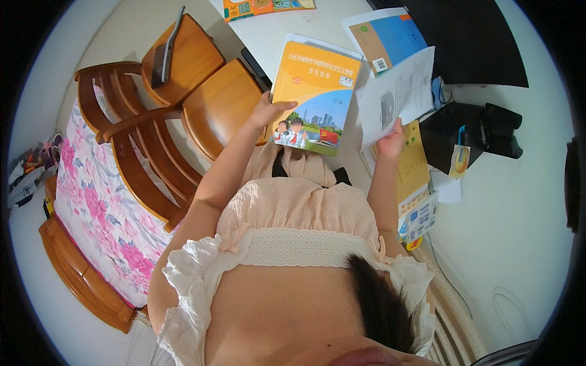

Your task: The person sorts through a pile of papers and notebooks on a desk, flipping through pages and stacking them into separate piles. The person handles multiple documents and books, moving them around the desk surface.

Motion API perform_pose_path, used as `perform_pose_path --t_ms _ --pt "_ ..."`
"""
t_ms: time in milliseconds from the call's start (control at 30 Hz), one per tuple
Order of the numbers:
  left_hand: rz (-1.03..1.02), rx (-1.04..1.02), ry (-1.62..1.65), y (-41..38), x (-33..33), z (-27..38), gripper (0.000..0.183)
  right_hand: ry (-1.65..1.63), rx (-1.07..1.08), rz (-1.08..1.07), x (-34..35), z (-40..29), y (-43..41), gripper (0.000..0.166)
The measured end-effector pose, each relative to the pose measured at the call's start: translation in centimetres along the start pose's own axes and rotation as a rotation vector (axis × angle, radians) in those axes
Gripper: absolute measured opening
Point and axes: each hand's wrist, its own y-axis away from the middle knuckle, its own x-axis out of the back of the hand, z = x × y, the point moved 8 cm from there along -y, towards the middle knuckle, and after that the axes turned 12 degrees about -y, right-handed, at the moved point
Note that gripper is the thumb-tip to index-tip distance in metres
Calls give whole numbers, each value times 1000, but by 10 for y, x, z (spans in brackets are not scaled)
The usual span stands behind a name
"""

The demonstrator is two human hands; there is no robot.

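A paperback book with a yellow and blue cover is in my left hand, the thumb on its cover and the fingers behind its left edge. Printed sheets of white paper are in my right hand, pinched at their lower edge. Behind those sheets a book with a blue and tan cover lies on the white desk. A yellow workbook sits just right of my right hand, partly under it.
An orange textbook lies at the desk's far edge. Right stand a black monitor and a black box-like object. Two wooden chairs are at the left, one bearing a grey tablet-like object, beside a flowered bed.
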Motion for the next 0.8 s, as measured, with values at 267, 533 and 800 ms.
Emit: perform_pose_path --t_ms 267,533,800 --pt "5 65 96 0 -2 -4 92 520 546 126 -13 -93 7 24" --pt "3 91 117 -3 -3 -11 83 585 543 219 9 -79 -21 23" --pt "-10 91 119 -2 -5 -6 78 733 509 302 6 -75 -43 29"
